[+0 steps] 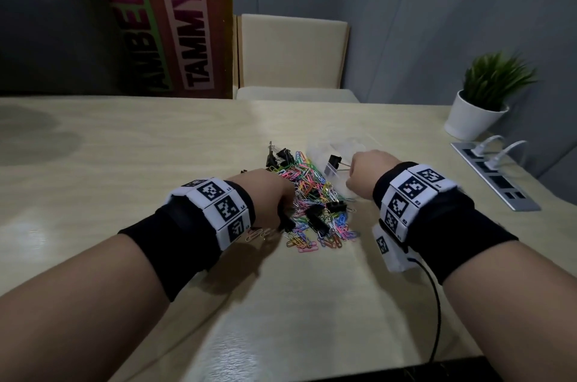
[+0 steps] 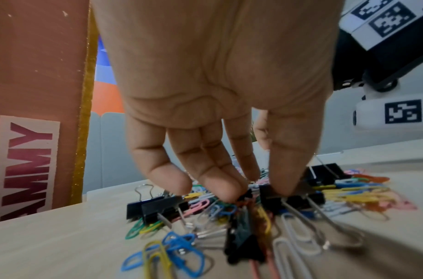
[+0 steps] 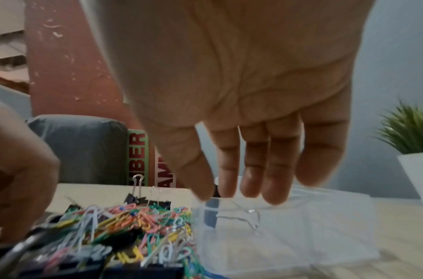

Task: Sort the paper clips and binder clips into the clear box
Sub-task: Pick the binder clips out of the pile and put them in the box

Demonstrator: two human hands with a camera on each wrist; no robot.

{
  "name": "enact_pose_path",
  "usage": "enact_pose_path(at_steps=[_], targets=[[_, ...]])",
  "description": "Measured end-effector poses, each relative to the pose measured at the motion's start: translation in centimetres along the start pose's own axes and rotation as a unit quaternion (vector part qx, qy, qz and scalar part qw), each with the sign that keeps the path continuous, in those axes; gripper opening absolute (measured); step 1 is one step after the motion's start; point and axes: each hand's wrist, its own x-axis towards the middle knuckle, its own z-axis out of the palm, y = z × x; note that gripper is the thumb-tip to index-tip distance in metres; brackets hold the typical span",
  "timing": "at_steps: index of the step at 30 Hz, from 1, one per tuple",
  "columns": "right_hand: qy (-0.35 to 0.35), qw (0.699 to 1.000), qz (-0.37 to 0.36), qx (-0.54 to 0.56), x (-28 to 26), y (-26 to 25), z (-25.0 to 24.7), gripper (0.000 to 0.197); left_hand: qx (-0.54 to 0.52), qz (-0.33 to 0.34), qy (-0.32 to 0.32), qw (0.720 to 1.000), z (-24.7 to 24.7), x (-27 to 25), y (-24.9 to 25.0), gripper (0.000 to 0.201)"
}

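The left hand (image 2: 220, 90) pinches a binder clip (image 2: 272, 194) in the tangled pile (image 1: 312, 197) on the tabletop (image 1: 125, 144); paper clips may snag and ride along. The right hand (image 3: 241, 98), fingers relaxed, hovers over the clear box (image 3: 301, 226), where one binder clip lies.

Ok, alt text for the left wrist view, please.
The left hand reaches down, fingertips pinching a black binder clip in a pile of coloured paper clips and more binder clips on a pale table.
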Motion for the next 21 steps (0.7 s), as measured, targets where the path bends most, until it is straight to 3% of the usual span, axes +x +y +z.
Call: enact_pose_path(at_steps=[4, 8, 11, 12, 16, 21], targets=[[-0.036, 0.994, -0.027, -0.104, -1.7, -0.4, 0.0, 0.020, 0.030, 0.026, -0.035, 0.999, 0.4, -0.3, 1.0, 0.037], [-0.048, 0.991, -0.052, -0.110, -2.7, -1.3, 0.3, 0.035, 0.079, 0.027, -0.042, 0.996, 0.0, -0.7, 1.6, 0.026], [-0.033, 0.995, -0.076, -0.059, -3.7, -1.6, 0.3, 0.009, 0.098, 0.008, -0.050, 0.994, 0.1, -0.9, 1.5, 0.021], [-0.028, 0.995, -0.091, -0.036, -4.1, -1.9, 0.3, 0.007, 0.103, 0.003, -0.046, 0.994, 0.0, -1.1, 1.5, 0.021], [-0.063, 0.984, -0.162, -0.049, -5.4, -3.6, 1.6, 0.031, 0.065, -0.032, -0.001, 0.997, -1.3, -2.0, 1.4, 0.020], [-0.050, 0.979, -0.186, -0.072, -5.7, -4.3, 3.0, 0.025, -0.004, -0.068, 0.061, 0.996, -2.9, -2.1, 0.9, 0.023]])
